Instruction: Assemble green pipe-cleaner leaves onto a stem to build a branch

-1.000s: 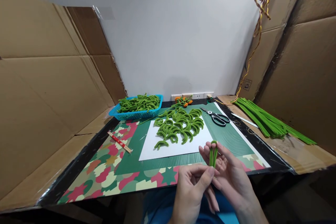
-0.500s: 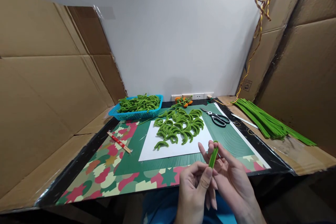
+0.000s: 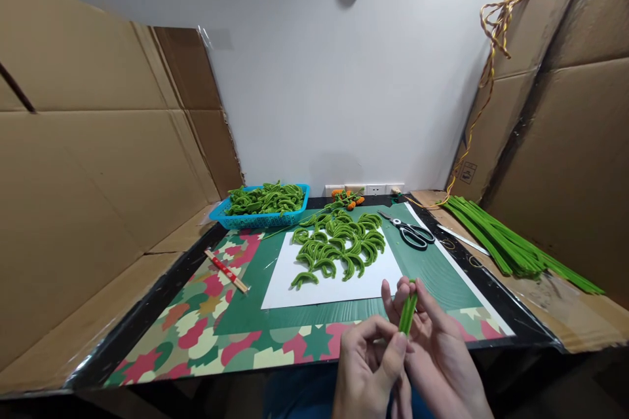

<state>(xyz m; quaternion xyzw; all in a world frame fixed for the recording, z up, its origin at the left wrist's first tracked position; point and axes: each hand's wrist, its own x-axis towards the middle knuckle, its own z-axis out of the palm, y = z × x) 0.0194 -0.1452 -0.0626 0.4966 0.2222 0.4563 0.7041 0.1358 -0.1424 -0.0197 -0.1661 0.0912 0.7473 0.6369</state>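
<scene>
Between my hands, over the table's front edge, is a folded green pipe cleaner [image 3: 407, 314] with its strands side by side. My left hand [image 3: 368, 361] pinches its lower end between thumb and fingers. At the upper, bent end, my right hand [image 3: 445, 347] grips it with thumb and fingertips, palm turned up. Many curved green pipe-cleaner pieces [image 3: 339, 242] lie beyond on a sheet of white paper [image 3: 289, 291].
A blue basket [image 3: 260, 218] of green pieces stands at the back left. Black-handled scissors [image 3: 413, 234] lie right of the paper, with long green pipe cleaners [image 3: 501, 239] further right. Wrapped chopsticks [image 3: 227, 271] lie left; orange pieces [image 3: 351, 201] are at the back. Cardboard walls [image 3: 98, 163] flank the table.
The view has tilted up a little, so the table sits lower in it. Both hands keep hold of the folded pipe cleaner, and its strands show slightly more apart.
</scene>
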